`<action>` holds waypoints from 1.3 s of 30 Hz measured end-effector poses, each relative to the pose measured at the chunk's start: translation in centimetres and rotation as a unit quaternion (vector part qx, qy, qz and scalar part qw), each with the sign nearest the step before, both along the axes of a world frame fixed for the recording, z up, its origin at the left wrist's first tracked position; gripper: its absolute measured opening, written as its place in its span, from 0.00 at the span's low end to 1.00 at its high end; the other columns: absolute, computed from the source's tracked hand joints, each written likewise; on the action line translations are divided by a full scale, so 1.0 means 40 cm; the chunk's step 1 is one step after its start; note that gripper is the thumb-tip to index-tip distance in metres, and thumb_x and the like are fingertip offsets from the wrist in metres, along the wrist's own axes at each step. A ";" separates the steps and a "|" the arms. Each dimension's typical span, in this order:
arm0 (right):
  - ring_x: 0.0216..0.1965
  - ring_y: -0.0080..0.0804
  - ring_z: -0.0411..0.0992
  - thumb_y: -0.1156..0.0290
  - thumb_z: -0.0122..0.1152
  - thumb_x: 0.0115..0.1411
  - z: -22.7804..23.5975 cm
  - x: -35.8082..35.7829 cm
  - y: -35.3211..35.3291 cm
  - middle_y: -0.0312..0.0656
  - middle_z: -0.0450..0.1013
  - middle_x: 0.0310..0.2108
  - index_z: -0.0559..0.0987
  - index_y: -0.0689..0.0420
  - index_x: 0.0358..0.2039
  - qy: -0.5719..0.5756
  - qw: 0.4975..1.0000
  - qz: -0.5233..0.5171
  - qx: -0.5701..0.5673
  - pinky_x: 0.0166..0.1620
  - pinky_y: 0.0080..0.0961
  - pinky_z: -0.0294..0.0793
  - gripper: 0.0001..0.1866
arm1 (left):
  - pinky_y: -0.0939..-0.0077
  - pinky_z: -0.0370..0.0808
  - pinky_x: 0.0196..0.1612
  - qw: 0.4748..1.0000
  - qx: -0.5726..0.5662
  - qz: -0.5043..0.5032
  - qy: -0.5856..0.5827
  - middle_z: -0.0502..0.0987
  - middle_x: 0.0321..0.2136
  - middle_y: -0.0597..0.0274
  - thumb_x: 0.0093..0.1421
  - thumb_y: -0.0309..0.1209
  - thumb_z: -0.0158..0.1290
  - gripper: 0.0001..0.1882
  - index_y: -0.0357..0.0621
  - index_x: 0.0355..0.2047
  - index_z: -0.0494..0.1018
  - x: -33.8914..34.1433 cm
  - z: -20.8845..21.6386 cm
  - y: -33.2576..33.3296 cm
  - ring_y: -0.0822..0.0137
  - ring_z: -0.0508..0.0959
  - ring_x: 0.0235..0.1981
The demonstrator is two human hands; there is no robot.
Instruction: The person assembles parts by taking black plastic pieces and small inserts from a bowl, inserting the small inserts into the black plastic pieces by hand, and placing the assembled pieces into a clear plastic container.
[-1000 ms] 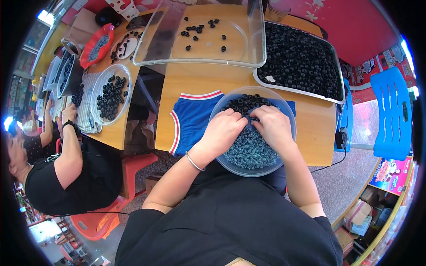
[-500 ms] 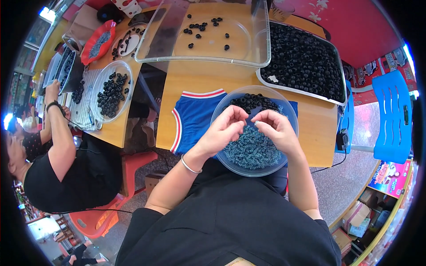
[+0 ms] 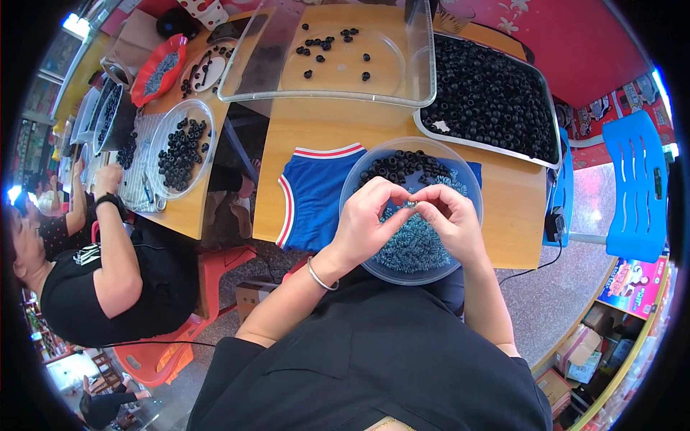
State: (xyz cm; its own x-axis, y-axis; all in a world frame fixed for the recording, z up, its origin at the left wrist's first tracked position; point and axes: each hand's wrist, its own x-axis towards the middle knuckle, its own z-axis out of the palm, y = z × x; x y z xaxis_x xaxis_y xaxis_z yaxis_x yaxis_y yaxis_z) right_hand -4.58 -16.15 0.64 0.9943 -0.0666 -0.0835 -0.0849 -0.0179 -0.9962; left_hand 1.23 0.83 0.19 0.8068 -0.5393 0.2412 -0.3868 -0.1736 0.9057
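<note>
Over a clear round bowl (image 3: 476,183), my left hand (image 3: 368,221) and my right hand (image 3: 456,224) meet fingertip to fingertip. Both are closed in a pinch. A tiny pale, shiny piece (image 3: 410,204) shows between them; its kind and whatever else the fingers cover I cannot make out. Black ring-like parts (image 3: 408,167) lie along the far side of the bowl. Small blue-green coiled pieces (image 3: 413,248) heap up at its near side. Beneath the bowl's left side lies a blue cloth (image 3: 316,194) with red-and-white trim.
A clear plastic bin (image 3: 327,97) with a few black parts stands behind the bowl. At the back right, a tray (image 3: 492,149) is full of black parts. On the left, a co-worker (image 3: 118,276) sits by another bowl (image 3: 210,147). A blue chair (image 3: 634,194) stands right.
My hands have come together; their fingertips were apart before, with a small pale piece in the right fingers. The co-worker's raised hand has moved down and nearer.
</note>
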 end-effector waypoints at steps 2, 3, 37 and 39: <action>0.30 0.13 0.68 0.75 0.58 0.61 -0.001 -0.001 0.000 0.32 0.73 0.29 0.77 0.62 0.35 -0.010 1.000 -0.005 -0.013 0.33 0.11 0.66 0.05 | 0.74 0.71 0.28 0.998 -0.001 0.020 -0.053 0.73 0.27 0.59 0.50 0.24 0.60 0.10 0.39 0.32 0.73 -0.004 0.000 -0.006 0.65 0.75 0.26; 0.29 0.13 0.67 0.75 0.58 0.60 -0.001 -0.002 0.001 0.31 0.72 0.28 0.77 0.62 0.33 -0.019 0.999 -0.009 -0.026 0.32 0.11 0.66 0.04 | 0.74 0.71 0.28 0.998 0.000 0.020 -0.053 0.73 0.27 0.59 0.50 0.24 0.60 0.10 0.39 0.32 0.73 -0.004 -0.005 -0.007 0.65 0.75 0.26; 0.31 0.21 0.74 0.82 0.59 0.55 -0.002 -0.005 0.010 0.39 0.76 0.30 0.77 0.64 0.35 -0.036 0.993 -0.029 -0.112 0.34 0.17 0.73 0.06 | 0.75 0.65 0.23 0.990 -0.014 -0.061 0.130 0.68 0.17 0.61 0.65 0.32 0.44 0.12 0.38 0.25 0.66 -0.011 -0.043 -0.006 0.69 0.69 0.19; 0.29 0.17 0.72 0.82 0.57 0.58 -0.006 -0.006 0.009 0.35 0.75 0.28 0.77 0.64 0.35 -0.050 0.991 -0.025 -0.123 0.33 0.15 0.73 0.04 | 0.70 0.66 0.23 0.990 0.003 -0.053 0.130 0.69 0.17 0.56 0.63 0.33 0.48 0.11 0.39 0.27 0.66 -0.012 -0.033 -0.009 0.61 0.72 0.19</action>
